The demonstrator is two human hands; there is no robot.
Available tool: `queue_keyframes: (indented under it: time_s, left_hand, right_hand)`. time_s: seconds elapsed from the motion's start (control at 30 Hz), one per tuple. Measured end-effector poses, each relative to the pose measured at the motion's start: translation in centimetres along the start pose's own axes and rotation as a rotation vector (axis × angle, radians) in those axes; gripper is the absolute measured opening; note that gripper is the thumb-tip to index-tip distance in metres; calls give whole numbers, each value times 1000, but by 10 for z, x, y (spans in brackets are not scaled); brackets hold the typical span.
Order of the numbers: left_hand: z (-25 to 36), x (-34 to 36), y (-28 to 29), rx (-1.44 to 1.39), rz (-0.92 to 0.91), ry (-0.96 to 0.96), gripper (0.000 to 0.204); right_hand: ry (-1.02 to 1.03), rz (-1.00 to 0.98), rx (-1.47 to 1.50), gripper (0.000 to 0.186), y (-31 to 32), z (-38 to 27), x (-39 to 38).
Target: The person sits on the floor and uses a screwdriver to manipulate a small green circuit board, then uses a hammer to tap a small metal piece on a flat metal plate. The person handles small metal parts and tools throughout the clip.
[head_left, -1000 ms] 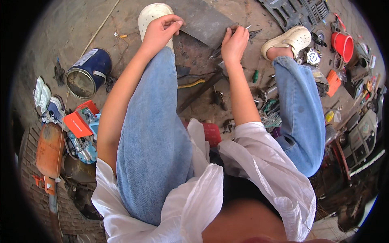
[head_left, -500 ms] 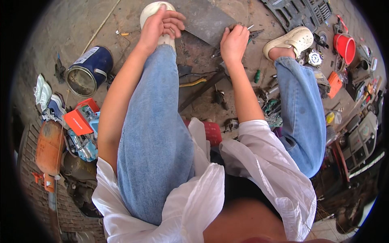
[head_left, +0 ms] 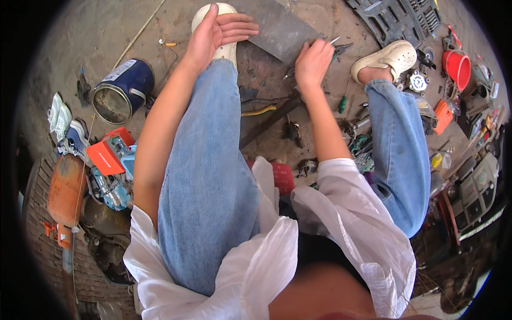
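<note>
My left hand is held over the white clog on my left foot, its fingers straight and pointing right toward a flat dark metal sheet. Nothing shows in it. At the sheet's right edge, my right hand is closed with curled fingers; whatever they hold is hidden beneath them. Just right of its fingertips are a thin white-tipped rod and a pair of pliers on the ground. Below that hand lie a green-handled screwdriver and a dark metal bar.
To the left are a blue paint can lying on its side, an orange box and a rusty orange cylinder. A black tool case, a red bucket and several metal parts crowd the right side.
My left hand's fingers have straightened out from a drooping bend. My right hand stays by the sheet's edge. The whole view has shifted slightly.
</note>
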State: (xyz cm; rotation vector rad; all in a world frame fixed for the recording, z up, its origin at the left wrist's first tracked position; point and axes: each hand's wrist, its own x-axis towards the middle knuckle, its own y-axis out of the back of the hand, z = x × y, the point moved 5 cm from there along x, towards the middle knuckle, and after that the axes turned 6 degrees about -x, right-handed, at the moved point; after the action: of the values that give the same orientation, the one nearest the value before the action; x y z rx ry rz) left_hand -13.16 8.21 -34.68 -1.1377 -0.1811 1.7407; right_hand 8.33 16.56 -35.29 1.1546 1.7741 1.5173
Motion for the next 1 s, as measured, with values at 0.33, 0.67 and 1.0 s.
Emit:
queue_keyframes:
  time_s: [0.33,0.67,1.0]
  left_hand:
    - [9,-4,-10,202,-72,-106,67]
    - [12,-3,-13,274,-54,-171,63]
    - [10,-6,-13,329,-77,-164,59]
  right_hand:
    - [-22,24,42,21,-7,8,10]
    - [-51,39,44,22,-5,10,7]
    - [-90,39,44,21,-5,11,3]
